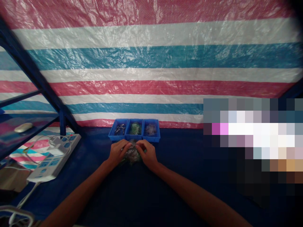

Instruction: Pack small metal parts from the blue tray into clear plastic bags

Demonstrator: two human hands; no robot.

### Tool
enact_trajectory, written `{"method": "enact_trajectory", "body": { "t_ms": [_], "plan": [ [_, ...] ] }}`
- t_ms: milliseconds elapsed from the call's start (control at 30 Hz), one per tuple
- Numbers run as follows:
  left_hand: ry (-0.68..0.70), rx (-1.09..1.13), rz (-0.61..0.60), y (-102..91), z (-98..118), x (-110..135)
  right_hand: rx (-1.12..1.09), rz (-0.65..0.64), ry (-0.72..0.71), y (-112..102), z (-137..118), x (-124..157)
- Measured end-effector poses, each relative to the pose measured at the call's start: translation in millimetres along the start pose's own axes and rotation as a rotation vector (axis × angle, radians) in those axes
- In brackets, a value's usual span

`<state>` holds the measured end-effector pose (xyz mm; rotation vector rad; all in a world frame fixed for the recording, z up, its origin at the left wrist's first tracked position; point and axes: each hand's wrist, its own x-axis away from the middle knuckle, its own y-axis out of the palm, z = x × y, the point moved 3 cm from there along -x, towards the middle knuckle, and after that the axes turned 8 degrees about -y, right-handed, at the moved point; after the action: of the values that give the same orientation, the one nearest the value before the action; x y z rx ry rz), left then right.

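Note:
My left hand point(117, 152) and my right hand point(148, 153) face each other over a small heap of clear, shiny, plastic-like pieces point(132, 155) on the dark blue table. Both hands have their fingers drawn together in a pinch at the heap's far edge. What sits between the fingertips is too small to make out. Just beyond stand three joined blue bins. The left bin point(115, 137) has thin metal pieces point(120, 129) in it, the middle bin point(133, 137) green pieces point(135, 128), and the right bin point(151, 139) pale, see-through pieces point(151, 129).
A white power strip point(50, 160) with plugs and cables lies at the left. Beside it, a blue metal frame point(62, 121) carries a shelf with a white computer mouse point(23, 127). A striped plastic sheet point(151, 56) hangs behind the table. The right side is blurred out.

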<state>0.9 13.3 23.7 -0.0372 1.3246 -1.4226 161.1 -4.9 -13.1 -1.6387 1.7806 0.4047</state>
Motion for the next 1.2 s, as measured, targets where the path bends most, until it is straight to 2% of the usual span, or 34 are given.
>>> {"method": "enact_trajectory", "body": {
  "t_ms": [200,433,800,1200],
  "plan": [
    [-0.007,-0.023,0.015,-2.1,2.0,-1.2,0.037,-0.018,-0.052,-1.1,-2.5,-0.5],
    [-0.003,0.075,0.027,-4.8,5.7,-3.9,0.052,-0.022,-0.069,-3.2,-6.7,-2.4],
    [-0.022,0.073,0.063,0.1,-1.7,-1.7,0.05,-0.016,-0.091,-3.1,-6.3,-2.7],
    [-0.023,0.035,0.024,-0.3,1.4,-1.6,0.021,0.013,-0.024,-1.8,-1.4,-0.2]
  ]
}}
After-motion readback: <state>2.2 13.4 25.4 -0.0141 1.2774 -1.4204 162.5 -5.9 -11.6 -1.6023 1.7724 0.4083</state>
